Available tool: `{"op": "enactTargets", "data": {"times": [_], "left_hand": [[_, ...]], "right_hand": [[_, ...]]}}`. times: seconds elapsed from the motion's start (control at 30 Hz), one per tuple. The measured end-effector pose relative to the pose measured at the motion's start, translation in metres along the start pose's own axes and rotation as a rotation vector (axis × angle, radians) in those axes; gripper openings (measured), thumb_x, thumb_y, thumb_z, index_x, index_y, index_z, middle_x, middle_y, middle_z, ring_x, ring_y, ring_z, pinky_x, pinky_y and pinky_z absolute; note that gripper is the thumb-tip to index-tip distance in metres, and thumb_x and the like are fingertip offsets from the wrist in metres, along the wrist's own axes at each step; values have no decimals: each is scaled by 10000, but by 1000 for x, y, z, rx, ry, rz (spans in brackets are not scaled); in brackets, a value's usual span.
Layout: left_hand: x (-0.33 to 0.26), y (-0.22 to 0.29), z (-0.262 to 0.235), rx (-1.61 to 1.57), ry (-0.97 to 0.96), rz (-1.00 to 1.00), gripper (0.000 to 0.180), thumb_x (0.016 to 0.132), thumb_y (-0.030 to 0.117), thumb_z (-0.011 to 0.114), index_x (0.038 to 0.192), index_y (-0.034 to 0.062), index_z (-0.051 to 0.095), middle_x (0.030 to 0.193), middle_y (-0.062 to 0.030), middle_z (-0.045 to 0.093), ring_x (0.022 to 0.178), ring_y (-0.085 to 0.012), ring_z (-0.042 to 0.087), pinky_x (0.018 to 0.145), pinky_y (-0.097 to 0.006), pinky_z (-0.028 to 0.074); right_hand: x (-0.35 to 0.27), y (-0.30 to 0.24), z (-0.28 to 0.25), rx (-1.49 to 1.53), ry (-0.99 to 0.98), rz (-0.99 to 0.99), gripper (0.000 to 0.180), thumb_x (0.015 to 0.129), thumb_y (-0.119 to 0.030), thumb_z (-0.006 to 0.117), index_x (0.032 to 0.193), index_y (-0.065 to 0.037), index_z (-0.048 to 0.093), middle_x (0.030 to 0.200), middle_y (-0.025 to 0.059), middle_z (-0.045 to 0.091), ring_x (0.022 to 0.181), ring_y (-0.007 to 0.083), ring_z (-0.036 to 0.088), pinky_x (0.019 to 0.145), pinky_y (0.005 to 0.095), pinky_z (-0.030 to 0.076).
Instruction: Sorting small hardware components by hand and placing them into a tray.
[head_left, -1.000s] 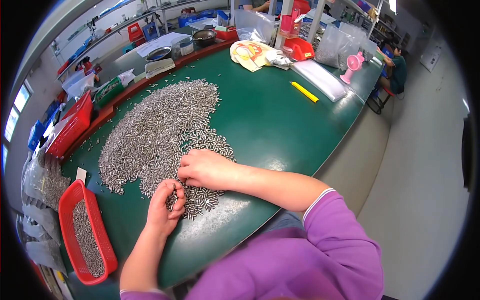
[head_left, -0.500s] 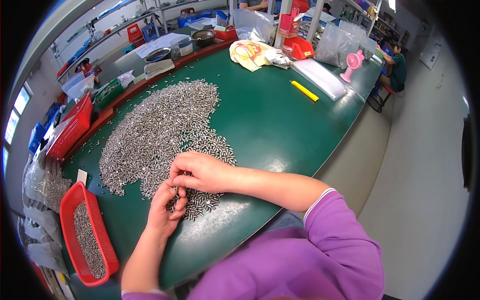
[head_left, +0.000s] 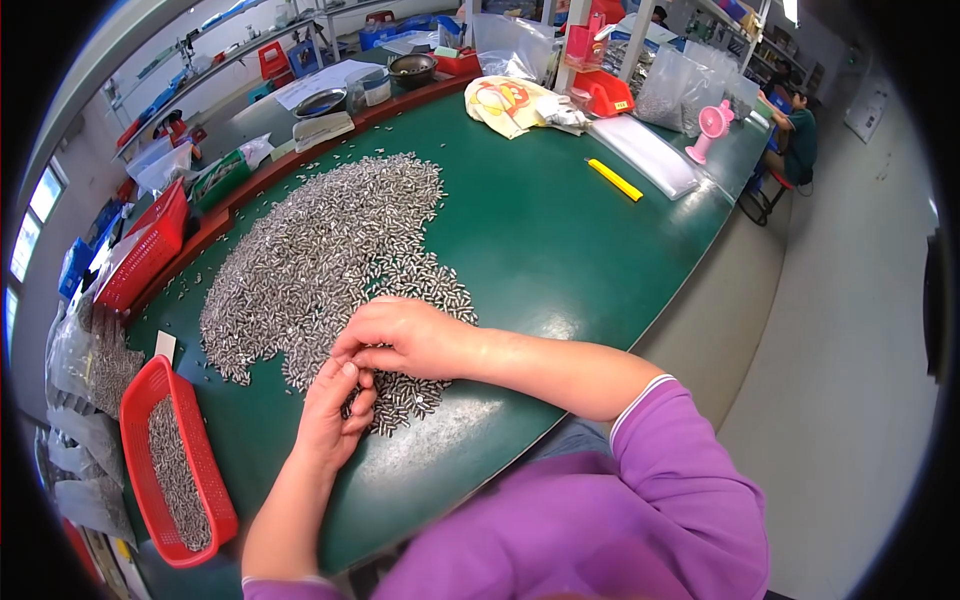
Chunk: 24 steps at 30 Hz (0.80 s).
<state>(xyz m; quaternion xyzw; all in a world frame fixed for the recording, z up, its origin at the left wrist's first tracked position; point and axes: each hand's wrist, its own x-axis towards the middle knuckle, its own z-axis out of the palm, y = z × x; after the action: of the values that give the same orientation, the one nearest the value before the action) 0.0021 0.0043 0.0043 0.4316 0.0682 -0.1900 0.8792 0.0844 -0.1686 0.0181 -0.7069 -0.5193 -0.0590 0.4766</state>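
- Left hand (head_left: 335, 410): lay at the near edge of the pile of small metal pins (head_left: 325, 260), fingers curled; whether it pinched a pin could not be told.
- Right hand (head_left: 405, 338): rested over the same edge, fingertips meeting the left hand's; its grip likewise could not be told.
- Pile: spread across the green table (head_left: 560, 250).
- Red basket (head_left: 205, 500): stood left of the hands, holding more pins.

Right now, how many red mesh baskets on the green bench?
2. One red mesh basket, partly filled with small metal parts, sits at the near left edge by the left hand. A second basket lies along the far left edge. Others may be hidden.
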Motion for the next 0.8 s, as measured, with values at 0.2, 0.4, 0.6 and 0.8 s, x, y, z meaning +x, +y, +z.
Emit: {"op": "enactTargets", "data": {"times": [0.2,0.4,0.6,0.8], "left_hand": [[0,0,1,-2,37,5,162,933,156,542,1081,109,494,831,-25,519,546,-58,418,375,-152,259],[1,1,-2,-18,59,-17,133,960,221,460,959,92,491,812,-43,515,535,-80,398,371,-172,248],[0,2,-3,-35,36,-18,146,953,205,421,952,77,491,810,-56,515,544,-92,406,372,-180,252],[-1,1,-4,-12,-1,-6,117,919,155,457,996,77,496,854,-62,520,580,-95,421,385,-179,265]], "right_hand": [[1,-5,-5,48,-42,83,279,781,-113,635,1060,-123,642,914,36,654,940,239,588,837,362,468],[-11,6,-17,-359,-230,182,270,751,-171,684,1010,-105,641,963,66,610,985,267,541,878,398,447],[-15,21,2,-389,-198,105,140,752,-150,664,867,-83,621,853,68,586,885,277,555,797,396,459],[-6,13,-2,-373,25,33,91,781,-148,638,840,-88,604,841,66,576,857,279,549,762,399,459]]}}
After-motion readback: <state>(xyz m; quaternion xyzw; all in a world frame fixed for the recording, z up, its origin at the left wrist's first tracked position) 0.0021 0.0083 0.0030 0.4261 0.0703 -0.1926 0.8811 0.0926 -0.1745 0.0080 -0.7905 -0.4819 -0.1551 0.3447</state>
